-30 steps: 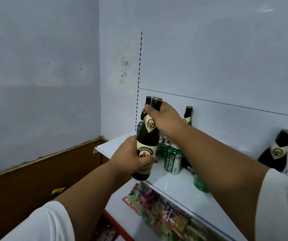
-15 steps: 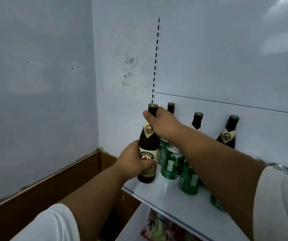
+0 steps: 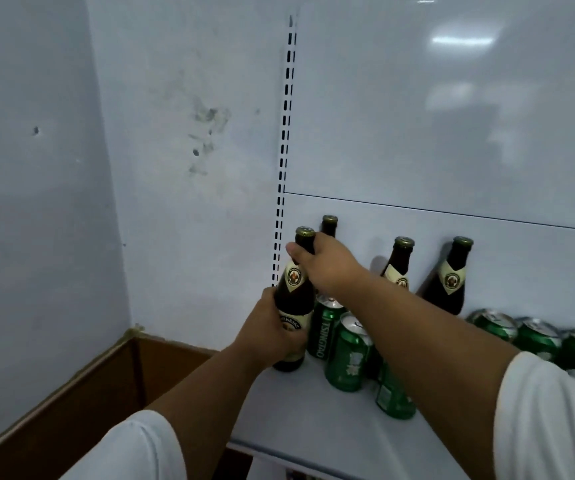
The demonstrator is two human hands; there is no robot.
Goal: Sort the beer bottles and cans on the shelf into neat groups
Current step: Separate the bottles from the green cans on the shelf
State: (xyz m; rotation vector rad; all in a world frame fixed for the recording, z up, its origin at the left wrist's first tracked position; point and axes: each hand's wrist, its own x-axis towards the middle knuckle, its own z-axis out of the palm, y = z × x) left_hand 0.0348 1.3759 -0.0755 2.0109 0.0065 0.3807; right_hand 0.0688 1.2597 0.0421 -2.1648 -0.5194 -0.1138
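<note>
Shelf point(image 3: 314, 427): sorting partly done, by the look of it.
Bottles: three along the back panel; a fourth, the held bottle point(image 3: 293, 306), at the left end, left hand point(image 3: 272, 334) wrapping its body, right hand point(image 3: 327, 261) gripping its neck.
Green cans point(image 3: 345, 355): loosely clustered, ungrouped.

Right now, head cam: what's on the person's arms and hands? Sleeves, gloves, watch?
Both arms wear short white sleeves, the left sleeve and right sleeve, ending around the upper arm; forearms are bare. The left hand and right hand have no gloves. No watch, ring or bracelet shows on either wrist, and no markings appear on the sleeves.
</note>
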